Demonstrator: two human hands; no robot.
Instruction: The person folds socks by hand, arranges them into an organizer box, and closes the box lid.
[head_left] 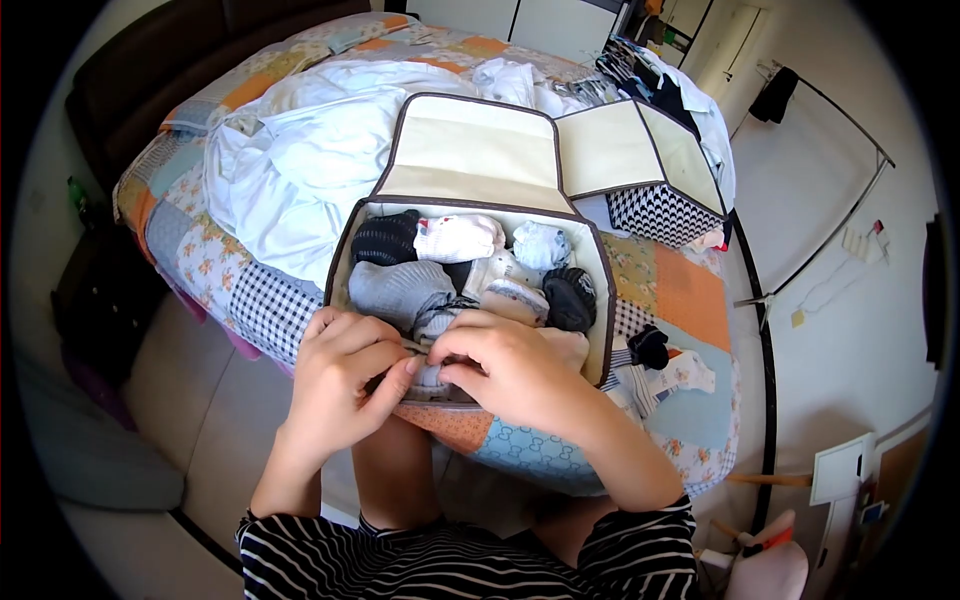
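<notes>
A cream-lined fabric storage box (pixel 472 152) stands at the bed's front edge with its lid folded back. Rolled socks fill it: a black one (pixel 385 238), a pink-patterned white one (pixel 460 237), a pale blue one (pixel 541 245), a large grey one (pixel 400 290) and a dark one (pixel 571 299). At the box's near side, my left hand (pixel 345 372) pinches a light grey sock (pixel 430 378). Across from it, my right hand (pixel 510 368) has its thumb and fingers closed on the same sock. The hands partly hide it.
A second box with a houndstooth pattern (pixel 660 213) sits open behind, to the right. Loose socks (pixel 690 372) lie on the patchwork bedspread (pixel 680 300). White bedding (pixel 300 170) is heaped at the left, and hangers with clothes (pixel 640 75) lie at the back.
</notes>
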